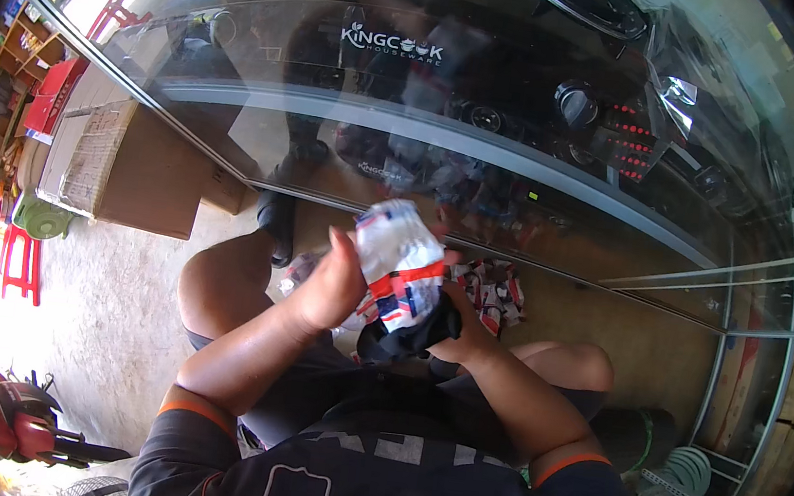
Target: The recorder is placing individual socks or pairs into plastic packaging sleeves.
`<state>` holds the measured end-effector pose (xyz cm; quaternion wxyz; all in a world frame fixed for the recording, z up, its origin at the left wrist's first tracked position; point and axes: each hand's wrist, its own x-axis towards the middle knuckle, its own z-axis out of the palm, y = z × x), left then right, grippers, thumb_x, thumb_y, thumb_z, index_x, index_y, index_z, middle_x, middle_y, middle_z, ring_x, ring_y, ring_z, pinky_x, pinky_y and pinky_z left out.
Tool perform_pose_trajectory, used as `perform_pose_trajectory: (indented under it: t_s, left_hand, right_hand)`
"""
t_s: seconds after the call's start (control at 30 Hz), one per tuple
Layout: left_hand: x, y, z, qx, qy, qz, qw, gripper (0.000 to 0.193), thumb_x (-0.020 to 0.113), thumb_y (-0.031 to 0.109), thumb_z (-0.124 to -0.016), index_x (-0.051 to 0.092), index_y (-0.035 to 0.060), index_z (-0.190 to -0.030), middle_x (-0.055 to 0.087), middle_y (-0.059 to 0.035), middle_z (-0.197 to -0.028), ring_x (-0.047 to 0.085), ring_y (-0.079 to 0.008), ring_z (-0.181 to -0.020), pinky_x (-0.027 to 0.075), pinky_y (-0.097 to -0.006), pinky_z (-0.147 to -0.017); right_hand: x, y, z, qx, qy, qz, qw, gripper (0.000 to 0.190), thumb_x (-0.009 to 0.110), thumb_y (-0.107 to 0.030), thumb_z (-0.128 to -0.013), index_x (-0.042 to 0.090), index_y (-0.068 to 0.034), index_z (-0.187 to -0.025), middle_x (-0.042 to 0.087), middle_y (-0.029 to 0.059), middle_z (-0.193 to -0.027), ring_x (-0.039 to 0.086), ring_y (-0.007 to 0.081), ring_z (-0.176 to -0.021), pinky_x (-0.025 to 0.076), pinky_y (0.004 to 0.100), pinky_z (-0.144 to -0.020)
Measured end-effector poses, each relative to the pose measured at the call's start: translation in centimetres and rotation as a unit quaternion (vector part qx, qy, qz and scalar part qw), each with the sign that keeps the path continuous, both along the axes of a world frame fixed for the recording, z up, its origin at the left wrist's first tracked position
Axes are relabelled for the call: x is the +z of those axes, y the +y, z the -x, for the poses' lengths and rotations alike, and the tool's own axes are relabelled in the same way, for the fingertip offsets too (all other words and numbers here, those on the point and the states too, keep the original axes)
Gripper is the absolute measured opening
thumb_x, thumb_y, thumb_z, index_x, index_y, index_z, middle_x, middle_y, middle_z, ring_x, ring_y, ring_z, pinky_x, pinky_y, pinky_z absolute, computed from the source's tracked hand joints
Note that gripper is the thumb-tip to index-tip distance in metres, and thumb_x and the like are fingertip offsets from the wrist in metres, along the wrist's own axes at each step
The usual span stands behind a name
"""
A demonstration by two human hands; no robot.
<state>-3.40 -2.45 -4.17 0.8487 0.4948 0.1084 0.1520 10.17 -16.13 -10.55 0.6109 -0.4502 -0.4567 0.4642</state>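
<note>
A crumpled white piece with red and dark blue print (399, 263), which looks like cloth or soft wrapping, is held up before my lap. My left hand (333, 288) presses against its left side, thumb raised, the other fingers hidden behind it. At its lower right, my right hand (461, 325) grips a black, soft-looking item (394, 339) that touches the printed piece. On the floor just beyond my right hand lies a pile of similar red, white and dark printed pieces (491, 288). Clear plastic (298, 273) shows partly behind my left hand.
A glass display case (444, 224) with Kingcook gas hobs (448, 55) stands close in front. Cardboard boxes (148, 175) sit at the left, near a red plastic stool (20, 264). A red motorbike (18, 418) is behind on the left, a fan (94, 493) beside it.
</note>
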Motion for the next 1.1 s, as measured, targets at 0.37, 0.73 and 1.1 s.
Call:
perform_pose_trajectory:
  t_s: [0.37, 0.73, 1.1]
  left_hand:
    - [1.8, -1.1, 0.2, -0.056, 0.003, -0.184, 0.981, 0.051, 0.044, 0.032, -0.105, 0.046, -0.0056, -0.139, 0.050, -0.0169, -0.142, 0.045, -0.0254, -0.134, 0.031, -0.0361, -0.111]
    - [3.0, 1.0, 0.5, 0.153, -0.073, -0.210, 0.963, 0.066, 0.050, 0.042, -0.099, 0.035, -0.0017, -0.147, 0.024, -0.0220, -0.158, 0.031, -0.0332, -0.143, 0.027, -0.0465, -0.115]
    - [3.8, 5.2, 1.9, 0.292, -0.036, -0.204, 0.934, 0.078, 0.035, 0.060, -0.098, 0.044, -0.0049, -0.140, 0.031, -0.0193, -0.155, 0.030, -0.0326, -0.144, 0.030, -0.0503, -0.112]
  right_hand:
    - [2.3, 0.4, -0.5, 0.075, 0.015, 0.080, 0.994, 0.053, 0.079, -0.013, -0.078, 0.057, -0.005, -0.126, 0.062, 0.0101, -0.120, 0.059, 0.0214, -0.113, 0.046, 0.0356, -0.097]
    - [4.0, 0.9, -0.8, 0.223, 0.068, 0.105, 0.967, 0.048, 0.084, -0.016, -0.074, 0.062, 0.000, -0.114, 0.068, 0.0099, -0.104, 0.064, 0.0177, -0.097, 0.047, 0.0322, -0.091]
    - [3.7, 0.8, -0.3, 0.291, -0.007, 0.077, 0.954, 0.033, 0.082, -0.018, -0.077, 0.066, -0.004, -0.102, 0.069, 0.0066, -0.091, 0.064, 0.0147, -0.089, 0.048, 0.0315, -0.081]
